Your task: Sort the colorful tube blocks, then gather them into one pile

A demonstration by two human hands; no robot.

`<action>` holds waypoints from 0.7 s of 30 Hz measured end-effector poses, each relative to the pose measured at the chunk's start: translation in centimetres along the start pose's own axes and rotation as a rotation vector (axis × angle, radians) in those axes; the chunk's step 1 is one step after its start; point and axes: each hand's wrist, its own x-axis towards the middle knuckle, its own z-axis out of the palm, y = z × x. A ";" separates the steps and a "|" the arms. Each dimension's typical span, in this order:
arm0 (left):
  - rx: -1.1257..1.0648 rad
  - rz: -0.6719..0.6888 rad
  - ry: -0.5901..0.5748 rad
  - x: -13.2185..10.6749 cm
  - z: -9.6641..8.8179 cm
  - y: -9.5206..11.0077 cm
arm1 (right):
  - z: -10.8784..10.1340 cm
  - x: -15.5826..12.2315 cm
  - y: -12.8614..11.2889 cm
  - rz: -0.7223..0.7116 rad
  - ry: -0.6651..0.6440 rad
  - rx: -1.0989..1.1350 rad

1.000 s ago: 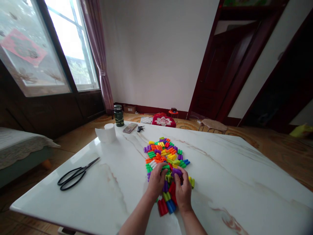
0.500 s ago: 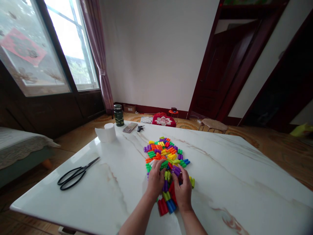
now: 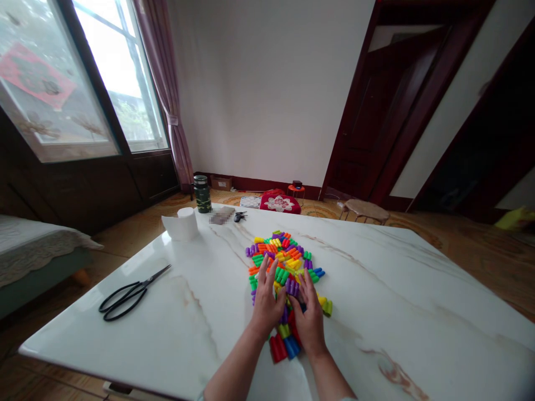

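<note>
A pile of colourful plastic tube-shaped toy blocks [image 3: 295, 264] lies on the white marbled table. My left hand [image 3: 266, 303] is over the left side of the pile, its fingers stretched forward and apart from the thumb. My right hand [image 3: 310, 320] rests at the right side, fingers extended as well. Between the two hands sits a purple block [image 3: 292, 287], close to the right fingers; neither hand is wrapped round it. Towards me lie a red block [image 3: 278, 348] and a blue block [image 3: 292, 346]. My hands hide part of the pile.
Black-handled scissors [image 3: 132, 294] lie on the left of the table [image 3: 397, 301]. Farther back stand a white paper roll [image 3: 186, 224] and a dark green bottle [image 3: 203, 195], beside a blurred phone-shaped object [image 3: 221, 215] and keys [image 3: 239, 216]. A stool [image 3: 364, 210] stands beyond.
The fingers of both hands have straightened out and spread. The purple block near my right hand has turned more upright and shifted slightly left, and the right fingers have loosened from it.
</note>
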 end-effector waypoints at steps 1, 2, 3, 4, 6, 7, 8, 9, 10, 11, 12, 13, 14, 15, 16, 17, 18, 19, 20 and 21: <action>0.005 -0.002 -0.009 0.0 0.0 0.0 | 0.0 0.0 0.1 -0.004 -0.002 0.002; 0.012 -0.003 -0.022 0.0 0.0 0.0 | 0.0 0.0 0.2 -0.010 -0.001 0.001; 0.021 -0.002 -0.040 0.0 0.1 0.0 | 0.0 0.0 0.3 -0.018 0.000 -0.005; 0.032 0.002 -0.064 0.0 0.1 -0.1 | 0.0 0.0 0.4 -0.026 0.002 -0.018; 0.059 0.018 -0.120 -0.1 0.2 -0.2 | -0.1 0.0 0.4 -0.050 0.008 -0.064; 0.076 0.029 -0.146 -0.1 0.2 -0.2 | -0.2 0.0 0.4 -0.065 0.009 -0.090; 0.095 0.041 -0.169 -0.1 0.2 -0.2 | -0.2 0.1 0.3 -0.080 0.008 -0.113; 0.115 0.051 -0.183 -0.1 0.2 -0.2 | -0.2 0.1 0.2 -0.090 0.004 -0.128; 0.130 0.055 -0.189 0.0 0.2 -0.2 | -0.2 0.1 0.1 -0.095 -0.002 -0.132; 0.138 0.055 -0.186 0.0 0.2 -0.1 | -0.2 0.1 0.0 -0.093 -0.014 -0.125; 0.134 0.048 -0.175 0.1 0.2 -0.1 | -0.2 0.1 -0.2 -0.087 -0.027 -0.108; 0.119 0.038 -0.158 0.2 0.1 -0.1 | -0.2 0.1 -0.4 -0.079 -0.040 -0.085; 0.097 0.025 -0.135 0.3 0.1 -0.1 | -0.1 0.0 -0.6 -0.072 -0.051 -0.058; 0.074 0.010 -0.109 0.4 0.1 -0.2 | -0.1 -0.1 -0.8 -0.070 -0.056 -0.035; 0.052 -0.004 -0.079 0.4 0.0 -0.3 | -0.2 -0.1 -0.9 -0.074 -0.049 -0.021; 0.036 -0.016 -0.047 0.4 0.0 -0.4 | -0.4 -0.1 -1.1 -0.087 -0.024 -0.026; 0.024 -0.028 -0.014 0.4 0.1 -0.5 | -0.6 -0.1 -1.2 -0.105 0.017 -0.052; 0.016 -0.038 0.017 0.4 0.1 -0.5 | -1.0 0.0 -1.3 -0.124 0.078 -0.095; 0.008 -0.044 0.047 0.4 0.1 -0.6 | -1.6 0.1 -1.3 -0.136 0.150 -0.154; -0.002 -0.045 0.069 0.4 0.1 -0.6 | -2.3 0.3 -1.2 -0.135 0.224 -0.225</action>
